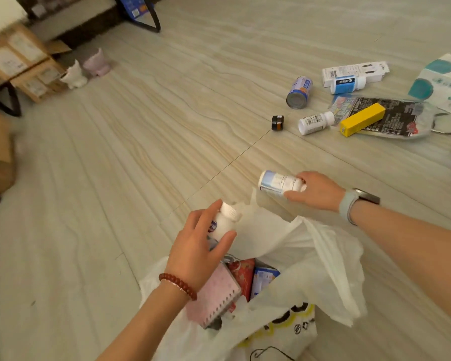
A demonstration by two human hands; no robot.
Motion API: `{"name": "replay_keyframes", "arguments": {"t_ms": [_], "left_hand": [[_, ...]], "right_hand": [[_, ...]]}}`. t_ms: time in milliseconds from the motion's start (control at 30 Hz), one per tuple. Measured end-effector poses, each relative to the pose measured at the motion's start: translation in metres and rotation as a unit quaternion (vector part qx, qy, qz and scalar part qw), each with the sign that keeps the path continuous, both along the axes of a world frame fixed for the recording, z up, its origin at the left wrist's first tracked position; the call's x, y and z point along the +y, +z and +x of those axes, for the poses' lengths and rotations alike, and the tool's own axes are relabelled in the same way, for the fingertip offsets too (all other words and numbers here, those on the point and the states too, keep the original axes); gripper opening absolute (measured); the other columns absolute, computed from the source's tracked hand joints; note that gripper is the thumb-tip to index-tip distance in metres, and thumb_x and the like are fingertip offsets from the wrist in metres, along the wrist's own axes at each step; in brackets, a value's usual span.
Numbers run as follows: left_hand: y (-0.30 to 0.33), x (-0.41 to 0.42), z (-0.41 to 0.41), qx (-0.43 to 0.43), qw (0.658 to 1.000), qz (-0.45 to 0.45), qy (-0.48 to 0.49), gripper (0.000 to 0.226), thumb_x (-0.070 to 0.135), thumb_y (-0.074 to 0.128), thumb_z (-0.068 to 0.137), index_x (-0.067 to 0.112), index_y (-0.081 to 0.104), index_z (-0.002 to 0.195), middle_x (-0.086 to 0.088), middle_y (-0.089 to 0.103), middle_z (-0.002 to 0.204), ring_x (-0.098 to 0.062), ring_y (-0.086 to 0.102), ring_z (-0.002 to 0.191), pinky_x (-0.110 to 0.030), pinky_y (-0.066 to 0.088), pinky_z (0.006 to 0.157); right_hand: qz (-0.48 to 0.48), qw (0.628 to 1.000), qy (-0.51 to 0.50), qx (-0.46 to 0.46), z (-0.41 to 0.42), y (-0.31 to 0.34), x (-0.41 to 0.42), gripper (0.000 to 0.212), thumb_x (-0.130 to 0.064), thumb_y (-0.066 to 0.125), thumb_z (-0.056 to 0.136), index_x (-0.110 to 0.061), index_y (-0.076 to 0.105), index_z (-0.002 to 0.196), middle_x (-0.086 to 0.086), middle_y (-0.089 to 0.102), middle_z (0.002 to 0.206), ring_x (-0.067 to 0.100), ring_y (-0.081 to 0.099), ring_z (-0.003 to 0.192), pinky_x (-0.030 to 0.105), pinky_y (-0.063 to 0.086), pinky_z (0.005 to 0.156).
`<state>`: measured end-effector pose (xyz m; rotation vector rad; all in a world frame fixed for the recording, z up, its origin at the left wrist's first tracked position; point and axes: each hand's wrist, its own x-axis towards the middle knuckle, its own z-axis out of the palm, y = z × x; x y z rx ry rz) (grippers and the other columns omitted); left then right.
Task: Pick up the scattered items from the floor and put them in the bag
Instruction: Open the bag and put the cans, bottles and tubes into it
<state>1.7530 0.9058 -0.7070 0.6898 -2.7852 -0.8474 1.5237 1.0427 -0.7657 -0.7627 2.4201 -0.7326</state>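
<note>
Looking down from the head camera, the left hand (197, 252) grips a white plastic bottle with a ribbed cap (223, 221) over the open white plastic bag (297, 256), while the right hand (315, 190) holds a pale blue-labelled white bottle (279, 183) on its side just beyond the bag's rim. Farther off on the pale wood-grain floor (141, 152) lie a metal can (299, 92), a small dark jar (277, 122), another white bottle (315, 123) and a yellow box (362, 119).

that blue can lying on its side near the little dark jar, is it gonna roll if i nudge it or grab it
Likely yes: the blue can lies on its side on the smooth floor, with nothing touching it, so a sideways nudge would probably roll it. It looks rigid metal, so a firm grip around the body should hold. Whether it is full or empty cannot be told.
</note>
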Motion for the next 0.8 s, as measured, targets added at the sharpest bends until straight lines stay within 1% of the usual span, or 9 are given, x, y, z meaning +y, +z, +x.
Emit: {"name": "replay_keyframes", "arguments": {"t_ms": [67,167,267,333,467,567,700,767,800], "left_hand": [[-0.001,0.005,0.029,-0.003,0.999,-0.03,-0.033,0.063,0.057,0.049,0.076,0.031,0.04,0.133,0.013,0.046,0.109,-0.006,0.053,0.087,-0.021,0.047,0.075],[-0.013,0.009,0.06,-0.039,0.994,-0.078,-0.071,0.06,0.057,0.044,0.075,0.029,0.045,0.128,0.003,0.059,0.111,-0.014,0.062,0.084,-0.027,0.052,0.069],[-0.029,0.012,0.081,-0.082,0.986,-0.122,-0.085,0.058,0.056,0.043,0.074,0.025,0.05,0.124,-0.001,0.065,0.109,-0.02,0.066,0.083,-0.032,0.053,0.065],[-0.037,0.014,0.09,-0.106,0.981,-0.139,-0.08,0.06,0.057,0.04,0.074,0.024,0.05,0.123,-0.002,0.065,0.111,-0.022,0.066,0.086,-0.035,0.053,0.068],[-0.045,0.011,0.089,-0.128,0.977,-0.153,-0.07,0.067,0.062,0.032,0.076,0.024,0.046,0.13,-0.001,0.058,0.125,-0.026,0.06,0.101,-0.037,0.045,0.08],[-0.053,0.002,0.073,-0.144,0.975,-0.163,-0.054,0.056,0.048,0.046,0.087,0.024,0.037,0.137,0.001,0.048,0.136,-0.024,0.046,0.12,-0.036,0.035,0.094],[-0.06,-0.006,0.053,-0.139,0.977,-0.16,-0.012,0.054,0.037,0.047,0.09,0.022,0.032,0.139,-0.001,0.042,0.141,-0.024,0.035,0.128,-0.037,0.031,0.099],[-0.064,-0.002,0.047,-0.137,0.981,-0.139,-0.004,0.053,0.034,0.045,0.091,0.022,0.029,0.14,-0.004,0.033,0.147,-0.026,0.029,0.132,-0.038,0.028,0.104],[-0.067,0.002,0.047,-0.132,0.983,-0.126,-0.006,0.052,0.034,0.045,0.092,0.022,0.03,0.14,-0.005,0.029,0.149,-0.027,0.028,0.133,-0.04,0.027,0.106]], "right_hand": [[-0.093,0.995,-0.024,0.006,0.018,0.036,0.006,0.025,-0.033,0.063,0.081,-0.011,0.056,0.091,0.005,0.059,0.087,0.017,0.052,0.072,0.027,0.037,0.059],[-0.13,0.99,0.037,0.039,0.056,0.076,0.014,0.03,-0.032,0.063,0.082,-0.014,0.057,0.104,0.001,0.056,0.095,0.017,0.052,0.085,0.027,0.038,0.07],[-0.037,0.982,0.161,0.087,0.096,0.087,0.028,0.044,-0.04,0.062,0.079,-0.017,0.052,0.115,0.0,0.054,0.105,0.018,0.054,0.093,0.031,0.044,0.079],[0.063,0.957,0.249,0.134,0.116,0.079,0.035,0.046,-0.049,0.057,0.078,-0.02,0.052,0.113,-0.002,0.056,0.105,0.019,0.056,0.09,0.034,0.047,0.077],[0.143,0.91,0.346,0.18,0.142,0.058,0.033,0.046,-0.052,0.051,0.078,-0.018,0.054,0.109,0.0,0.057,0.101,0.019,0.054,0.085,0.031,0.041,0.075],[0.158,0.889,0.327,0.277,0.144,0.042,0.02,0.046,-0.049,0.046,0.081,-0.012,0.054,0.107,0.006,0.059,0.107,0.024,0.051,0.097,0.034,0.033,0.083],[0.164,0.901,0.237,0.324,0.14,0.03,0.009,0.049,-0.046,0.045,0.088,-0.007,0.049,0.117,0.012,0.063,0.109,0.029,0.05,0.106,0.037,0.034,0.088],[0.171,0.892,0.247,0.337,0.14,0.023,0.01,0.048,-0.042,0.052,0.086,-0.008,0.05,0.121,0.013,0.068,0.097,0.031,0.056,0.098,0.038,0.039,0.082],[0.17,0.879,0.27,0.355,0.14,0.018,0.012,0.041,-0.04,0.062,0.079,-0.011,0.061,0.106,0.011,0.069,0.082,0.03,0.06,0.084,0.035,0.044,0.073]]}}
